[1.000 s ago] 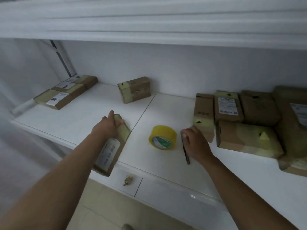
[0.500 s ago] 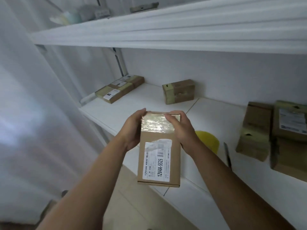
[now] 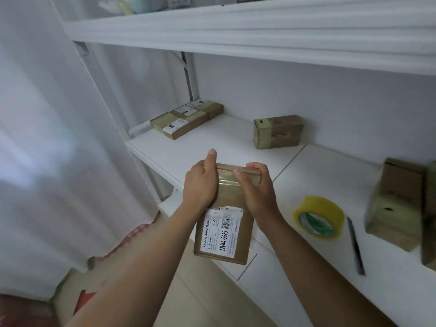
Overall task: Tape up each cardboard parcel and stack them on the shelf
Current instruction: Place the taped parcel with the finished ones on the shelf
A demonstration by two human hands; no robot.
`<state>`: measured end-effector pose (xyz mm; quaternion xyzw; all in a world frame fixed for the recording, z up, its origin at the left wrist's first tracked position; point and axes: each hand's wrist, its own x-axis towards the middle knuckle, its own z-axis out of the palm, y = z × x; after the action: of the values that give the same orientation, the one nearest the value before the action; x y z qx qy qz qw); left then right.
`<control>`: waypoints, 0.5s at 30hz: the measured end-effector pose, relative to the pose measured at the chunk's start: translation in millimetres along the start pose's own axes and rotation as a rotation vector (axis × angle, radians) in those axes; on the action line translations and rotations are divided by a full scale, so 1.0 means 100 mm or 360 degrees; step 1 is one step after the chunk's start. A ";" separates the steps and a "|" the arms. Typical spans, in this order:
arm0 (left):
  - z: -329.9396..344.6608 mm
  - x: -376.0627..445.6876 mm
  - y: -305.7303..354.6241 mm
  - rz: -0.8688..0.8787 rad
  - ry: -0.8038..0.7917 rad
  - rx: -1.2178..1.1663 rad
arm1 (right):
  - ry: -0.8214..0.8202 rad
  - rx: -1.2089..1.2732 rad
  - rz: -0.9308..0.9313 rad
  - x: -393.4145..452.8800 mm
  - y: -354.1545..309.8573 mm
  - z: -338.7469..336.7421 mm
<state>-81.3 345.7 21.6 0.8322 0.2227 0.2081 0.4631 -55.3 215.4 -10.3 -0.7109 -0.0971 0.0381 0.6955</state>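
Holding the cardboard parcel [image 3: 225, 215] in mid-air over the near edge of the shelf [image 3: 231, 140], you have the left hand [image 3: 200, 185] wrapped round its far left corner and the right hand [image 3: 256, 188] round its far right corner, both gripping at the taped end. Its long axis runs near to far, the taped end pointing away toward the shelf and the labelled end hanging unsupported toward you. Because only the far end is gripped, the glossy tape may let it slide and drop to the floor, and a wide swing right could knock the tape roll [image 3: 319, 217].
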 end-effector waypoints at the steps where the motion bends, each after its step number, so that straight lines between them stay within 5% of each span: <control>1: -0.03 0.03 -0.04 0.0050 0.0054 0.0007 | 0.0014 -0.0017 -0.0010 0.02 -0.01 0.07; 9: -0.63 0.46 -0.44 0.0347 0.0094 0.0127 | -0.0197 0.0521 0.0251 0.10 -0.03 0.80; 12: -1.05 0.71 -0.53 0.0212 -0.0132 -0.0088 | -0.0393 0.0904 0.0592 0.23 -0.13 1.08; 15: -1.33 0.91 -0.66 -0.0066 -0.0320 -0.0365 | -0.0473 0.0893 0.0594 0.36 -0.25 1.46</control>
<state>-92.7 518.3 42.4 0.7857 0.1670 0.1382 0.5794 -49.7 366.0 13.6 -0.4847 -0.0514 0.2922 0.8228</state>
